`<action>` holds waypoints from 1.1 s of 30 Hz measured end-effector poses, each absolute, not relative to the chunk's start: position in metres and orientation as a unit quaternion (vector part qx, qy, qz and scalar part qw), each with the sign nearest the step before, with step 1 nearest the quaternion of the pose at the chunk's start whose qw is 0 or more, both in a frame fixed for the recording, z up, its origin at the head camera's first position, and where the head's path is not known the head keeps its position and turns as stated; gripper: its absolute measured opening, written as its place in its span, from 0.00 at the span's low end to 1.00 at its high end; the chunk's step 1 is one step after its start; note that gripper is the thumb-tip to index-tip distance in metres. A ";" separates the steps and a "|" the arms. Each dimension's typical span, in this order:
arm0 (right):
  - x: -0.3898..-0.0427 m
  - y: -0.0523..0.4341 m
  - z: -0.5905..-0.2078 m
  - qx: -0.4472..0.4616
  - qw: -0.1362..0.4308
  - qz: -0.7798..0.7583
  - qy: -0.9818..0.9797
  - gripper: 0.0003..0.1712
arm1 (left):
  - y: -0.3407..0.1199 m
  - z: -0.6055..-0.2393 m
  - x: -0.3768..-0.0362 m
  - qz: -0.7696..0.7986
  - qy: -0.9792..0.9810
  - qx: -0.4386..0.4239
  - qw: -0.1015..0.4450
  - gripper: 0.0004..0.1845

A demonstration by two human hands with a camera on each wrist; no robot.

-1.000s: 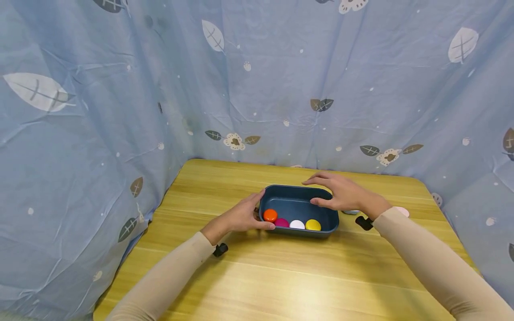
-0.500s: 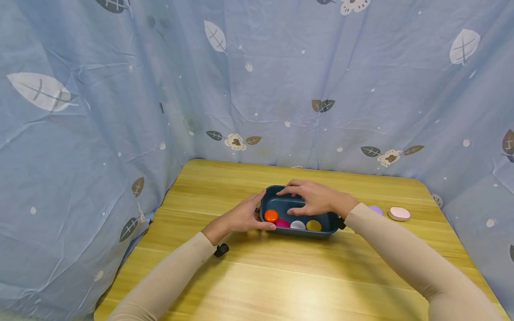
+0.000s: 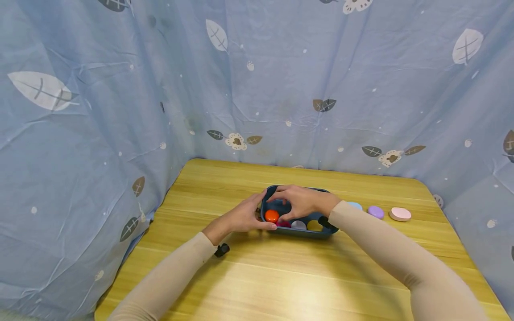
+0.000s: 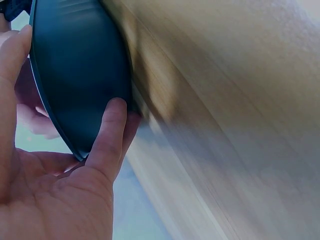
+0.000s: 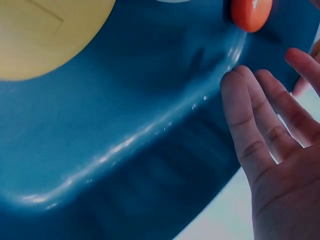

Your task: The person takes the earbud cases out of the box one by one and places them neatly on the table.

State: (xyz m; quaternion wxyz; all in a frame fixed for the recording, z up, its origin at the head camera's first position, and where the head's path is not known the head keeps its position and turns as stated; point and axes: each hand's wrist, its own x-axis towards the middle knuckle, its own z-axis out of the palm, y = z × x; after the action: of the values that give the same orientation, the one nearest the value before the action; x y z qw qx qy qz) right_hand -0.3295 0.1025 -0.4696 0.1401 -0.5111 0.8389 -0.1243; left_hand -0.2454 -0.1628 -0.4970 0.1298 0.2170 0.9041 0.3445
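A dark blue oblong box (image 3: 299,233) lies on the wooden table. My left hand (image 3: 242,215) holds its left end; the left wrist view shows the fingers and thumb of this hand (image 4: 70,192) spread round the box wall (image 4: 80,65). Along the near side inside sit rounded orange (image 3: 271,216), magenta (image 3: 284,224), white (image 3: 298,225) and yellow (image 3: 315,225) pieces. Over the box hovers my right hand (image 3: 300,200), fingers loosely bent, the thumb near the orange and magenta pieces. In the right wrist view these fingers (image 5: 237,107) are apart from the orange piece (image 5: 251,14).
Right of the box, light blue (image 3: 355,205), purple (image 3: 375,211) and pink (image 3: 400,214) rounded pieces lie in a row on the table (image 3: 257,281). My right forearm passes in front of them. A patterned blue curtain (image 3: 277,80) surrounds the table.
My right hand has moved left across the box, from its right end toward the orange piece, uncovering the light blue and purple pieces on the table. My left hand stays at the box's left end.
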 end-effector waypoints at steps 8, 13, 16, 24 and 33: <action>-0.333 0.093 -0.477 -0.523 0.140 -0.113 0.833 0.39 | -0.163 -0.497 -0.245 0.346 0.902 0.224 0.125 0.70; -0.334 0.087 -0.481 -0.534 0.138 -0.120 0.826 0.35 | -0.164 -0.496 -0.245 0.340 0.906 0.218 0.129 0.71; -0.334 0.082 -0.485 -0.539 0.133 -0.127 0.822 0.30 | -0.164 -0.495 -0.245 0.339 0.906 0.220 0.128 0.71; -0.333 0.072 -0.487 -0.544 0.135 -0.142 0.816 0.18 | -0.164 -0.495 -0.245 0.338 0.906 0.222 0.128 0.71; -0.333 0.077 -0.482 -0.531 0.132 -0.151 0.824 0.18 | -0.164 -0.495 -0.245 0.343 0.903 0.224 0.130 0.71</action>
State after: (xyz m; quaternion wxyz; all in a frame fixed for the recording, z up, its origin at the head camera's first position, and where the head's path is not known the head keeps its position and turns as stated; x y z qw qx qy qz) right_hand -0.3328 0.0769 -0.4824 0.1321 -0.5306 0.8235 -0.1512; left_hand -0.2449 -0.1643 -0.4951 0.1304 0.2243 0.9026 0.3435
